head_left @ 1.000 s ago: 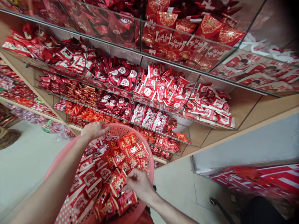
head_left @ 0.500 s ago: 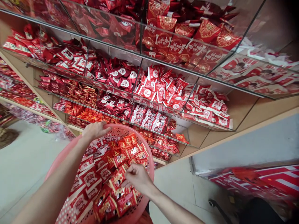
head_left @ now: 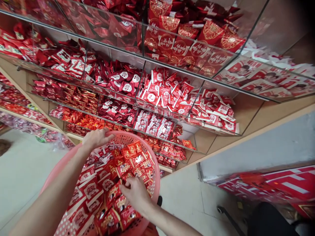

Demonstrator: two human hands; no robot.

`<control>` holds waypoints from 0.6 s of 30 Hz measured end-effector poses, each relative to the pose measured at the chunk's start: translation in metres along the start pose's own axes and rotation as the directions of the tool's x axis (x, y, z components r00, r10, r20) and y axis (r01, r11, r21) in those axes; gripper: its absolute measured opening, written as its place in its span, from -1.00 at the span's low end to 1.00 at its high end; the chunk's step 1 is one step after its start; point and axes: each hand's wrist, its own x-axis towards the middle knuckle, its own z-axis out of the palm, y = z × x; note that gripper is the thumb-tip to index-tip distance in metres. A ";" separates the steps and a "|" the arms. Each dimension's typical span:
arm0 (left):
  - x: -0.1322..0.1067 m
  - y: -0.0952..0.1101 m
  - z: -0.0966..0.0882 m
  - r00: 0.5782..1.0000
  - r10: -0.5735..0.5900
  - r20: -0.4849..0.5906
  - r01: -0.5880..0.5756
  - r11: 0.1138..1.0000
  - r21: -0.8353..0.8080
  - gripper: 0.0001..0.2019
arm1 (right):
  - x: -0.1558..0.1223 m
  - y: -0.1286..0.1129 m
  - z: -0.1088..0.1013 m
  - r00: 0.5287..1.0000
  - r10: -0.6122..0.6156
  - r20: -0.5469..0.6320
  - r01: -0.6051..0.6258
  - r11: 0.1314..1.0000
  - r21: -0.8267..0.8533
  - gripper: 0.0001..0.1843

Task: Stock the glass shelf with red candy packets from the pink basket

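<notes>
The basket [head_left: 133,137] is gripped by the left hand [head_left: 94,139]. Packets [head_left: 93,188] are touched by the right hand [head_left: 135,195]; grasp cannot be told.

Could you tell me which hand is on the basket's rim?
The left hand, gripping the far rim of the pink basket; the right hand is down among the red packets inside.

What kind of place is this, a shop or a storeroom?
Most likely a sweets or snack shop. Tiered shelves with glass-fronted bins hold heaps of red packets sorted by kind, and the left hand holds the rim of a pink basket heaped with mixed packets.
</notes>
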 end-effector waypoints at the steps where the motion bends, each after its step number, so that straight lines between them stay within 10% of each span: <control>1: 0.001 0.000 0.000 1.000 0.001 -0.004 -0.001 1.000 0.004 -0.25 | 0.000 0.000 -0.003 0.997 -0.048 -0.057 0.043 0.995 -0.087 -0.55; 6: 0.004 -0.002 0.002 1.000 -0.002 0.003 0.002 0.999 0.048 -0.26 | 0.006 0.016 -0.046 0.941 -0.161 -0.299 0.114 0.979 -0.166 -0.43; 12: 0.010 -0.007 0.008 1.000 0.005 0.022 -0.006 0.998 0.065 -0.26 | 0.054 0.105 -0.142 0.777 -0.173 -0.605 -0.009 0.958 -0.286 -0.47; 18: 0.008 -0.005 0.006 0.998 -0.046 0.032 0.043 0.996 0.083 -0.31 | 0.124 0.170 -0.191 0.840 -0.228 -0.493 0.016 0.917 -0.398 -0.78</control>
